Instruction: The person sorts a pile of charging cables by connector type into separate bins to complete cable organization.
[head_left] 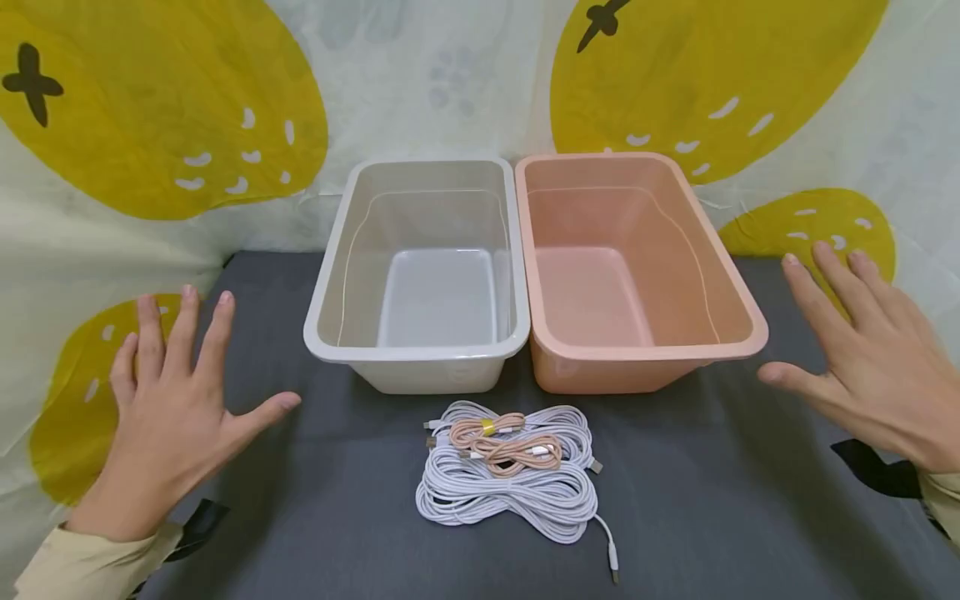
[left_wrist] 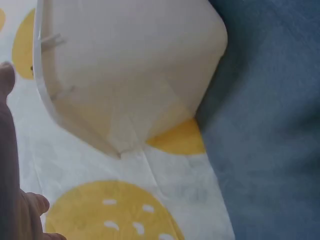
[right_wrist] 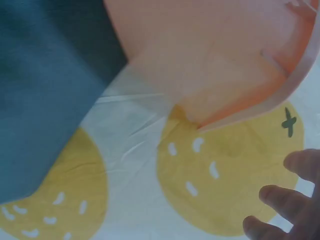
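Both hands, left (head_left: 168, 400) and right (head_left: 862, 358), are hovering spread and empty, cables (head_left: 510, 471) lying unsorted at six o'clock of two empty bins (head_left: 420, 354).

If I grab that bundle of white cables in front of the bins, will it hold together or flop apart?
The white cables would probably sag: they lie in loose coils with no tie showing. One plug end already trails free, so it would likely dangle. The pink cables resting on top may slide off.

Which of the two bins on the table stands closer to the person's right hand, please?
The pink bin, on the right side beside the white bin, is closer to the right hand; the white one stands nearer the left hand.
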